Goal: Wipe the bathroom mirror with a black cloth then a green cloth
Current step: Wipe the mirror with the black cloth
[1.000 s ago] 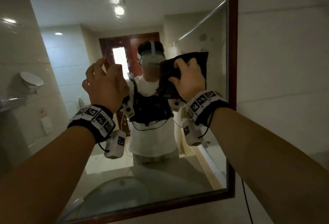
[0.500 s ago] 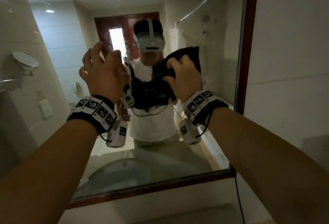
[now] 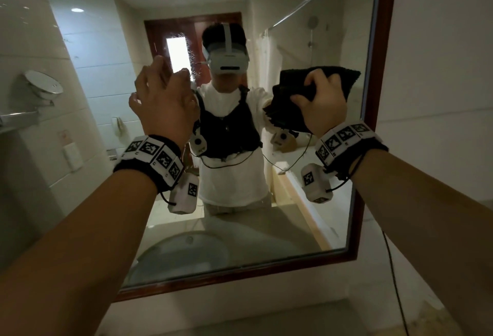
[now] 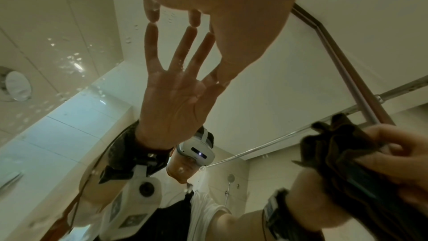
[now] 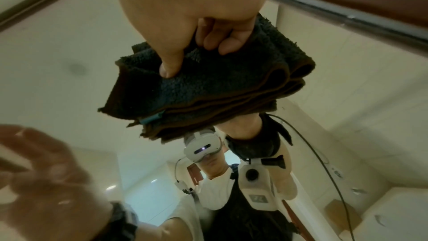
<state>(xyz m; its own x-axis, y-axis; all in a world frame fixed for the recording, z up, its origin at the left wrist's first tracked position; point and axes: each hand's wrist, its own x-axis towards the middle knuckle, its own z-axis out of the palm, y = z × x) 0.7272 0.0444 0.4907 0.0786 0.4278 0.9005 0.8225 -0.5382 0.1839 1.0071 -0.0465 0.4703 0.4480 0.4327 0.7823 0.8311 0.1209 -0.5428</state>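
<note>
Tiled bathroom, pale walls; mirror (image 3: 266, 202) in a dark wood frame (image 3: 384, 42) fills the wall ahead, with a basin reflected at its lower edge. Black cloth (image 5: 208, 87) is folded into a thick pad, held against the right part of the glass, close to the right side of the frame. Right hand (image 3: 320, 101) grips it: thumb pressed into the top layer, fingers (image 5: 222, 41) curled into the folds. Pad's long axis runs roughly sideways across the glass in the head view. Left hand (image 3: 162, 101) holds nothing; its fingers are spread straight with tips (image 4: 151, 16) touching the glass, level with the cloth and well to its left. Water droplets show on the glass around the left hand. Green cloth not in view. Judgement: black-cloth pass in progress, green pass not started. Cloth sits at the right margin, so unwiped glass lies mostly leftward and below; right hand is the one placed to sweep that way, with the braced left hand in its path.
</note>
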